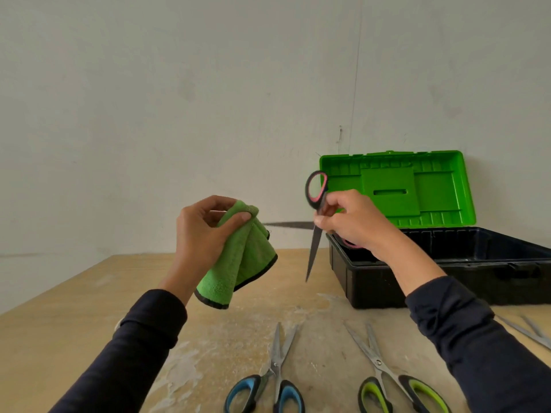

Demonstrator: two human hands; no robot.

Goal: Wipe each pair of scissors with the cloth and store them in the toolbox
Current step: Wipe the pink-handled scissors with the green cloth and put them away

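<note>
The left hand [202,234] pinches the folded green cloth [238,263]. The right hand [354,222] grips pink-handled scissors [316,216], hiding what may be the lower handle.

Fluffy cloth [238,257]; seemingly plastic toolbox [447,272].

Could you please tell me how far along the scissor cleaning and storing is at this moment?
Nothing can be confirmed as stored: the open toolbox interior is mostly hidden. In hand: the right hand holds the pink-handled scissors open, one blade pointing down, while the left hand grips the green cloth beside them. Left: the blue-handled scissors, the lime-handled scissors and metal blades at the right edge lie on the table.
</note>
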